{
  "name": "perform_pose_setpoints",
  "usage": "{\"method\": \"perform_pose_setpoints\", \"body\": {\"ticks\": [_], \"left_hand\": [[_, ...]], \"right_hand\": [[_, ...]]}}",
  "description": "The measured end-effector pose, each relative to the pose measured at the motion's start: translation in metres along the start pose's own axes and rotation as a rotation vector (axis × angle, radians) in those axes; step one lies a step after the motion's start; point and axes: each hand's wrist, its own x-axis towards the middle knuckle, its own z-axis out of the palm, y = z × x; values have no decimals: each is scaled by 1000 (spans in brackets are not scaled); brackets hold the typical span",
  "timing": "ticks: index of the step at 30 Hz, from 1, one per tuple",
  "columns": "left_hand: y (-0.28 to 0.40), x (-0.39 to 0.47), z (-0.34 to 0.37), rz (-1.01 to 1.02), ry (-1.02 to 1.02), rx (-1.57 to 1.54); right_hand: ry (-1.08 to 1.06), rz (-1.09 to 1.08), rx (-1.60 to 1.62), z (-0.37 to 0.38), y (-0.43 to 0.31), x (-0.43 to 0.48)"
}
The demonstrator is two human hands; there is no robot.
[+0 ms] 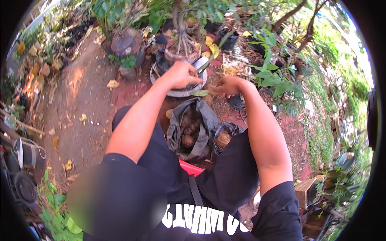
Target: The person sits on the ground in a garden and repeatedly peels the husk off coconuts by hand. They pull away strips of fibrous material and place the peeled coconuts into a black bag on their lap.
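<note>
My left hand [182,75] is out in front of me with its fingertips pinched together. From these fingers a long, narrow green leaf [211,60] slants up to the right. A shorter pale green leaf [199,93] shows just below the fingertips. Opposite, my right hand [230,86] pinches a wisp of brown fibre [213,90], partly hidden by its fingers. Between my knees stands an open black plastic bag [208,120] with brown, rounded lumps [190,132] inside. Next to it, a smaller black bag [236,129] contains coconut-like fibre [223,139].
Beyond my hands, a round white-rimmed basin [176,94] stands before a clay pot [169,55] with a woody-stemmed plant. Another pot [125,42] is to its left. Leafy plants [271,78] crowd the right. A red seat [191,168] shows beneath me.
</note>
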Motion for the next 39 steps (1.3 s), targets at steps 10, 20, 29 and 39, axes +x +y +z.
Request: {"method": "perform_pose_setpoints", "body": {"ticks": [10,20,29,39], "left_hand": [[5,-19,-32,-184,377,-59],[8,-27,-37,-85,268,23],[2,-12,-24,31,181,212],[7,39,-6,4,436,-197]], "right_hand": [[497,53,163,50,7,101],[277,158,-17,307,-28,97],[305,137,170,299,-14,113],[307,-435,760,-20,-18,75]]}}
